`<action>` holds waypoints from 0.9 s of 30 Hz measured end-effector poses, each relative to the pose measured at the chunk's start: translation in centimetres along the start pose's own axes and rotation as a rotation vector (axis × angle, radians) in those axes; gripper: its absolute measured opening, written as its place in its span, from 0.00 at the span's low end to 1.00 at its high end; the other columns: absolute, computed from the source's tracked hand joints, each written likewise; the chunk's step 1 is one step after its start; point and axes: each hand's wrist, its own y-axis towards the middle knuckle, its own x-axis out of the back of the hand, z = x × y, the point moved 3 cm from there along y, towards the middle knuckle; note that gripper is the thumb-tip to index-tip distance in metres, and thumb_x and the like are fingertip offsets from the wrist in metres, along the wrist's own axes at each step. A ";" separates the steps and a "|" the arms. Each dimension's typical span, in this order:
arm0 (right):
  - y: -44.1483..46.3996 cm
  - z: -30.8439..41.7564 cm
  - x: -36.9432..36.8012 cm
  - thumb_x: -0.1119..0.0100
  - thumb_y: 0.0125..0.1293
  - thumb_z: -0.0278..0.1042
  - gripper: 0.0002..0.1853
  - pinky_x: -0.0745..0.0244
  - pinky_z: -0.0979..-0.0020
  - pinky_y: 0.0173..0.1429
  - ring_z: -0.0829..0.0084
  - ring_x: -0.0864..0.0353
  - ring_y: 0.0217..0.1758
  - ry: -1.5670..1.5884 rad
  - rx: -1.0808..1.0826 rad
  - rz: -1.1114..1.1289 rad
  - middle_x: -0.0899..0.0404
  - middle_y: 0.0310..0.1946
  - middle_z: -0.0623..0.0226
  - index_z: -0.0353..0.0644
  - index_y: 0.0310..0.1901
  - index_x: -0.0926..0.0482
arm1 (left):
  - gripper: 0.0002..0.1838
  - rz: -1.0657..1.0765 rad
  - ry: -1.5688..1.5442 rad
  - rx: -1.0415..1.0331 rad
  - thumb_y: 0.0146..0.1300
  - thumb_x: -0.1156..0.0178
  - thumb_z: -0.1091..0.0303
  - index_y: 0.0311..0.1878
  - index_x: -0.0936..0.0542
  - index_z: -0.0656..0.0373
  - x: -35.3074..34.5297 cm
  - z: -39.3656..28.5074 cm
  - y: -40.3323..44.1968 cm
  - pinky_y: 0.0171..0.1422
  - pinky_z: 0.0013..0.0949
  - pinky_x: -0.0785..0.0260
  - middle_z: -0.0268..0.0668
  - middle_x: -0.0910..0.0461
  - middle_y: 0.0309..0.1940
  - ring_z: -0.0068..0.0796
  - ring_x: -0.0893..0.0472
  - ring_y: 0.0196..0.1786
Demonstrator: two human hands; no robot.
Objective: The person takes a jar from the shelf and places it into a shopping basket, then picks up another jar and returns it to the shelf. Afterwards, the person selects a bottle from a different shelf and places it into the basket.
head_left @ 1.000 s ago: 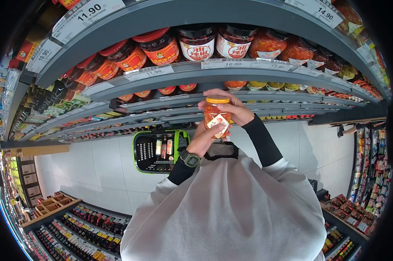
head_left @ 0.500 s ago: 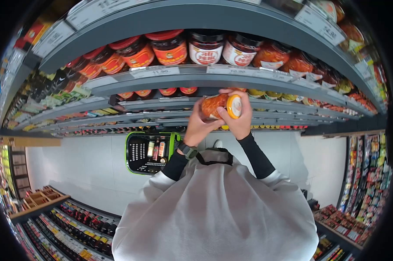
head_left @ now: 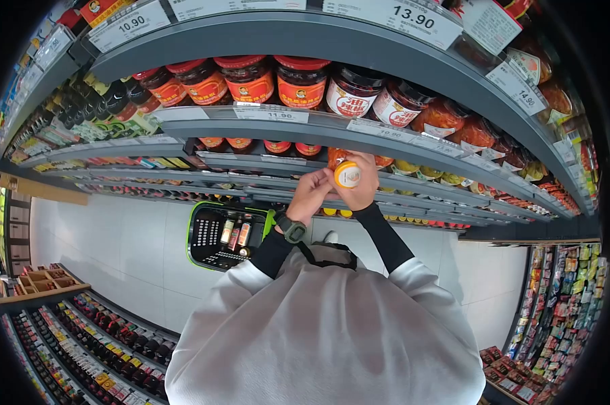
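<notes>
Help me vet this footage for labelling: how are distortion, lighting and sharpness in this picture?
Head view: fisheye distortion bows the upper shelf edge, with black corners; head view: soft shading shows on the pale top; head view: the 13.90 tag reads clearly, but print on the jar lid is illegible.

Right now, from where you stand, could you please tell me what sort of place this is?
Most likely a supermarket aisle: similar jars stand in rows on long shelves, printed price labels run along the shelf edges, and a shopping basket holds a few goods.
</notes>
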 end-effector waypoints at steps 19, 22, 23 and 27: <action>4.3 -2.2 -1.6 0.34 0.58 0.53 0.23 0.29 0.56 0.37 0.49 0.22 0.32 -0.203 -0.403 0.635 0.20 0.29 0.52 0.36 0.37 0.18 | 0.20 0.120 0.069 0.057 0.74 0.55 0.60 0.58 0.27 0.66 1.4 -0.5 1.3 0.52 0.30 0.26 0.43 0.19 0.50 0.30 0.17 0.46; 4.0 -2.9 -1.8 0.36 0.61 0.54 0.22 0.29 0.56 0.38 0.49 0.22 0.33 -0.240 -0.318 0.670 0.20 0.30 0.51 0.38 0.39 0.17 | 0.21 0.143 0.070 0.043 0.74 0.55 0.61 0.60 0.29 0.67 1.4 -0.5 1.2 0.53 0.31 0.26 0.44 0.19 0.50 0.30 0.17 0.47; 4.2 -2.8 -1.7 0.37 0.61 0.53 0.22 0.29 0.56 0.39 0.49 0.22 0.34 -0.246 -0.314 0.691 0.20 0.30 0.51 0.38 0.39 0.17 | 0.21 0.148 0.073 0.039 0.74 0.55 0.61 0.61 0.29 0.67 1.4 -0.6 1.3 0.53 0.31 0.26 0.43 0.19 0.50 0.30 0.18 0.47; 5.1 -1.4 -1.4 0.39 0.65 0.48 0.18 0.30 0.56 0.40 0.48 0.22 0.35 -0.235 -0.337 0.686 0.21 0.31 0.50 0.38 0.41 0.18 | 0.20 0.164 0.089 0.025 0.74 0.56 0.62 0.60 0.28 0.66 1.4 -0.6 1.2 0.54 0.31 0.26 0.43 0.19 0.50 0.29 0.18 0.47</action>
